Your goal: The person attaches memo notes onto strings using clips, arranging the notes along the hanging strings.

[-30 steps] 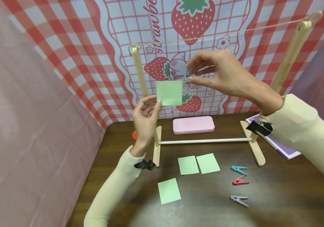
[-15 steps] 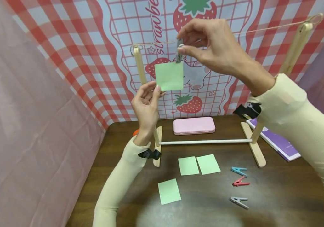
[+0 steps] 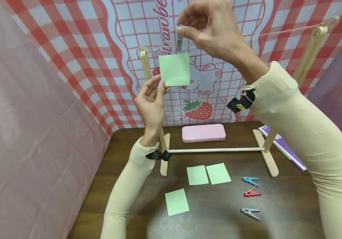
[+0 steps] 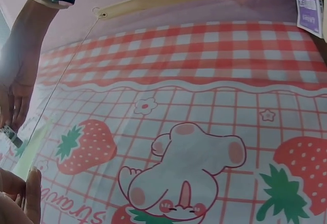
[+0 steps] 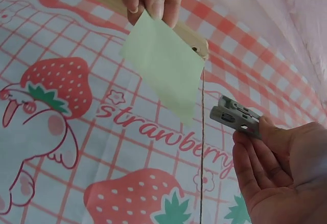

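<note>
My left hand pinches a green sticky note by its lower left corner and holds it upright in front of the string. Above the note, my right hand pinches a grey clothespin by its handles, jaws pointing down. From the right wrist view, the clothespin is apart from both the note and the string. The left wrist view shows the note edge-on beside the string.
The string runs between two wooden posts joined by a white rod. On the table lie several green notes, blue, red and grey clothespins, a pink case and a purple book.
Both hands have risen, the left lifting the note up to the string. My right hand has moved up and left with the clothespin, which now points down above the note's top edge.
</note>
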{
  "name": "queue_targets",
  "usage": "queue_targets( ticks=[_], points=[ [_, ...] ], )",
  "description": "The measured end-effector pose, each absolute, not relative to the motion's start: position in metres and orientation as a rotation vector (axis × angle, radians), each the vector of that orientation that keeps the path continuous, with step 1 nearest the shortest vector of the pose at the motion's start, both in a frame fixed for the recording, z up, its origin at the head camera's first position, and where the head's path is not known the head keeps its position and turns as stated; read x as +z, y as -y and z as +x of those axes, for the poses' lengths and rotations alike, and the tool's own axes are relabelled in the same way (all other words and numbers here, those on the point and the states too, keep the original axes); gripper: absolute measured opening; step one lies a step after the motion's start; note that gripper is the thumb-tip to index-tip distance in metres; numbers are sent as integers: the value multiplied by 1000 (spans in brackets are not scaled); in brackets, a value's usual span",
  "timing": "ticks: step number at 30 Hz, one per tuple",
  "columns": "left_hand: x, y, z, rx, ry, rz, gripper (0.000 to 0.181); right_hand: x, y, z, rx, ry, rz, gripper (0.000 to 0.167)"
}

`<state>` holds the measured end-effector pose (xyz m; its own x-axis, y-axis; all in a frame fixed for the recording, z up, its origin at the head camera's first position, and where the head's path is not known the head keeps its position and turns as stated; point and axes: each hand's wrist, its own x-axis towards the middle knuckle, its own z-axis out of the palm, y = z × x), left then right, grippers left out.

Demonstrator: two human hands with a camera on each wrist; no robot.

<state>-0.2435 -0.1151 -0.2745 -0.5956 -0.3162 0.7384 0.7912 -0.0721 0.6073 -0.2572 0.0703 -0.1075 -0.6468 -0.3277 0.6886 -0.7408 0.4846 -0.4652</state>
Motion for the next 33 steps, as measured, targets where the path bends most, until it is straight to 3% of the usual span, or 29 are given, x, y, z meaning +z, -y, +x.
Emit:
queue_targets(
  ticks=[13,24,33],
  points=[
    [-264,118,-245,-1753,1399,-501,26,-103,-49,-279,1242,2208,882,21],
    [-257,118,-245,-1783,1392,-522,27,-108,-45,-278,1072,2264,910,20],
    [-257,120,-245,-1771,1407,-500,26,-111,-39,-275,981,2371,905,28]
  ],
)
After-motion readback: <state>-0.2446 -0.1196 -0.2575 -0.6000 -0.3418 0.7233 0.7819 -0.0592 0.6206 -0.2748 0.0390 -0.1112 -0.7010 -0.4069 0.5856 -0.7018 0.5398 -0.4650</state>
